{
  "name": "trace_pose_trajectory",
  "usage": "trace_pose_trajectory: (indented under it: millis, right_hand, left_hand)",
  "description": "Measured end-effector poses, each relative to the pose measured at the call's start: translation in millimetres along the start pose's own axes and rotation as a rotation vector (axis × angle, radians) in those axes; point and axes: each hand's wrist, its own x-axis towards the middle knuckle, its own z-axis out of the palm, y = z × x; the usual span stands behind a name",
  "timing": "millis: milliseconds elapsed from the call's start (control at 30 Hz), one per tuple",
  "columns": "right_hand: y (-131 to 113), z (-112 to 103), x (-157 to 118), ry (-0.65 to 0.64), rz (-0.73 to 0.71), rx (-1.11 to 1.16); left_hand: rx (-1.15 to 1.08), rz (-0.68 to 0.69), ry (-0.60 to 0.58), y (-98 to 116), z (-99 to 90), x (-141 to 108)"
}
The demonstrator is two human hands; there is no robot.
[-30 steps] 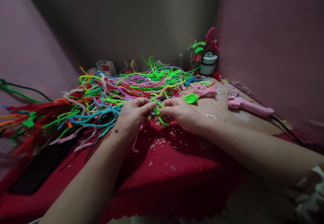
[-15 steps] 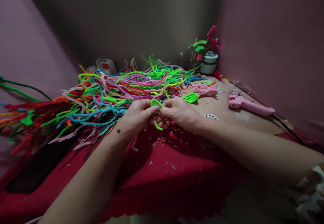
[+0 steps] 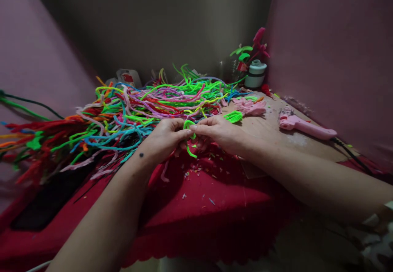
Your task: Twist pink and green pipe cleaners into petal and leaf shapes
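A bright green fuzzy stem, bent into a loop with one end hanging down, is pinched between both hands. My left hand has thumb and fingers closed on its left side. On the right side my right hand grips the same stem, its thumb almost touching the left thumb. Behind the hands spreads a big tangle of coloured fuzzy stems. A bundled green piece lies just beyond my right hand.
A pink corded tool rests on the brown board at right. Farther back are a lidded jar and pink pieces. A black flat object lies at left on the red cloth, near small scraps.
My right hand has shifted slightly, its thumb now lying flatter over the green stem near the left thumb. The view has moved a little.
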Motion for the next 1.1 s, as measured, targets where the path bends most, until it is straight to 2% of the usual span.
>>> trace_pose_trajectory:
  millis: [167, 333, 533, 733, 867, 933, 1100]
  right_hand:
    - [-2, 4, -1, -0.099, 0.097, 0.096]
    - [0, 1, 2, -0.167, 0.065, 0.25]
    - [-3, -4, 5, -0.031, 0.075, 0.355]
    - [0, -6, 10, 0.085, 0.054, 0.426]
    - [1, -6, 11, 0.105, 0.048, 0.399]
    - [0, -7, 10, 0.113, 0.046, 0.383]
    - [-2, -5, 8, 0.102, 0.041, 0.367]
  left_hand:
    - [-0.104, -0.046, 0.025, 3, 2.5, 0]
    - [-0.272, -0.042, 0.045, 1, 1.3, 1]
    - [-0.245, 0.096, 0.082, 5, -3.5, -3]
    - [0.047, 0.164, 0.001, 5, -7.5, -5]
    - [0.159, 0.252, 0.077, 6, -5.0, -5]
    - [0.15, 0.257, 0.119, 7, -3.9, -5]
    - [-0.019, 0.172, 0.086, 7, -4.5, -5]
